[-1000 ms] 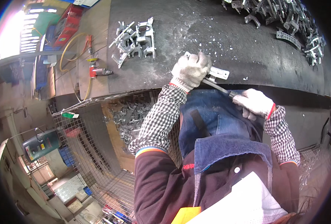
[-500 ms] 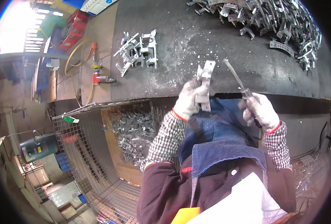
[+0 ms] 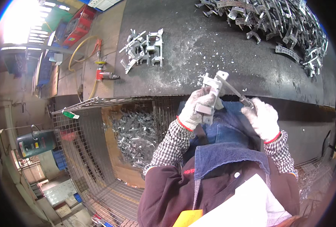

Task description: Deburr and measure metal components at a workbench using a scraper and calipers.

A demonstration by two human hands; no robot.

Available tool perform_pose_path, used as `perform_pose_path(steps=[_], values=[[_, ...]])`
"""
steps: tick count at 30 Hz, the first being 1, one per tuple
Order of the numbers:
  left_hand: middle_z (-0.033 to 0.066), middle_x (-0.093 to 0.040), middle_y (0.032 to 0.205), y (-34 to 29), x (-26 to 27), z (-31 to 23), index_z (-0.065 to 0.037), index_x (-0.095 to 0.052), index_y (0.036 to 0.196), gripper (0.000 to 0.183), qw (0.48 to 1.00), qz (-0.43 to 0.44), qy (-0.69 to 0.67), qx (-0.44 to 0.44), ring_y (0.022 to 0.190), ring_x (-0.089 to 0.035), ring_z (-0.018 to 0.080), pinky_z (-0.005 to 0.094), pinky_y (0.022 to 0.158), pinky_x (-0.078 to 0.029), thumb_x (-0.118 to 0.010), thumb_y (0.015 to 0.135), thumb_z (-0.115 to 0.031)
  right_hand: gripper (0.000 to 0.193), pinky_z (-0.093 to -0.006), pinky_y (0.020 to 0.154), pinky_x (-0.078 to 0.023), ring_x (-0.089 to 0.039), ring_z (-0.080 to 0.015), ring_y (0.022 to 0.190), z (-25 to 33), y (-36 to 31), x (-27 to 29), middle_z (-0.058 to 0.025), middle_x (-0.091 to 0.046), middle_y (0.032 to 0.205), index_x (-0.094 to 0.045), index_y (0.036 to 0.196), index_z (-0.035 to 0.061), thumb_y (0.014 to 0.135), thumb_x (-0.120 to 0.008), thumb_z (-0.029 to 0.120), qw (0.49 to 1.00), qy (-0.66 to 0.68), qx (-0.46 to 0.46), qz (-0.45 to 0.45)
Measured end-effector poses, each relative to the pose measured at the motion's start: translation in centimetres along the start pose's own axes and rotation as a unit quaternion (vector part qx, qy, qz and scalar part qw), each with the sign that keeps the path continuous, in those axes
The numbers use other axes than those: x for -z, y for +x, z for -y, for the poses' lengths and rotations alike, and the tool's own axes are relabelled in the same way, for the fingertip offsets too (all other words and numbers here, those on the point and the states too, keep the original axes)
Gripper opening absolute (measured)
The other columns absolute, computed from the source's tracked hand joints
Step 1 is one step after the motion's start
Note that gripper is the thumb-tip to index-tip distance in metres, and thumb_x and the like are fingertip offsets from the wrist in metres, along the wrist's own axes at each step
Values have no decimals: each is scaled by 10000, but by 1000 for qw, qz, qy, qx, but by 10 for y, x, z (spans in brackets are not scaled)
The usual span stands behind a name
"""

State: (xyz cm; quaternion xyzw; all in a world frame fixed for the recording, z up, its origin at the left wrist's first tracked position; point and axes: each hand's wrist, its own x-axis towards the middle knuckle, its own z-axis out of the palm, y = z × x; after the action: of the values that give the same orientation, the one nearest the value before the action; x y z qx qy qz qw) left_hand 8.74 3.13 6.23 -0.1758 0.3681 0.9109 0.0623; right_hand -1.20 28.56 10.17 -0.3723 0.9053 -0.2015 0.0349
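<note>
My left hand (image 3: 191, 110), in a white glove, is closed around a silver cast-metal bracket (image 3: 214, 92) and holds it up at the bench's front edge. The bracket is tilted, with its far end toward the bench top. In my gloved right hand (image 3: 265, 120) is a file (image 3: 235, 91), a narrow straight blade on a short handle. Its blade slants up and left to the upper part of the bracket; whether the two touch I cannot tell. My right-hand fingers wrap the handle and hide most of it.
The dark bench (image 3: 190, 49) is dusted with metal chips. A small group of brackets (image 3: 145, 49) lies at left, a large heap (image 3: 266, 17) at far right. A red air tool (image 3: 101, 75) with a yellow hose rests at left. Below stands a wire cage (image 3: 96, 143) holding more brackets (image 3: 135, 136).
The file has swung left and down from beside the bracket to its upper end. My left hand has tilted the bracket and brought it slightly nearer to me.
</note>
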Motion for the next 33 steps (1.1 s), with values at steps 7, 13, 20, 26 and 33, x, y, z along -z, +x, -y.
perform_pose_path(steps=[7,13,20,26,33], values=[[100,-740,950,-9,14,-1,33,-642,1293,496,998,-22,-54,28,656,-641,145,269,558,-508,-662,1048,-398,273,-430,714,-571,-705,-300,789,-21,11,8,-126,-707,856,-725,1060,87,950,-734,337,991,40,-122,32],[141,-747,915,-4,26,-4,1,-608,1294,533,996,-71,27,49,739,-714,200,303,569,-544,-593,1068,-482,322,-451,689,-559,-701,-356,729,-21,11,12,-139,-712,804,-723,1008,94,891,-777,389,990,48,36,129],[85,-709,960,3,28,11,-39,-633,1257,391,993,-109,-53,3,729,-691,169,301,577,-569,-648,1059,-375,446,-485,775,-558,-691,-402,811,12,4,19,-203,-705,862,-719,957,37,944,-673,480,950,105,-71,285],[124,-720,876,17,20,0,6,-642,1206,461,999,-50,3,12,714,-681,184,290,575,-550,-582,1078,-434,216,-442,626,-558,-684,-309,676,4,5,38,-126,-696,794,-722,820,147,812,-736,362,943,199,-22,264],[87,-728,944,13,-13,2,41,-692,1219,464,998,42,-5,52,719,-666,99,235,565,-518,-643,1058,-392,352,-323,623,-583,-745,-151,656,5,41,45,-77,-759,743,-792,1015,63,967,-687,395,848,197,-125,475]])
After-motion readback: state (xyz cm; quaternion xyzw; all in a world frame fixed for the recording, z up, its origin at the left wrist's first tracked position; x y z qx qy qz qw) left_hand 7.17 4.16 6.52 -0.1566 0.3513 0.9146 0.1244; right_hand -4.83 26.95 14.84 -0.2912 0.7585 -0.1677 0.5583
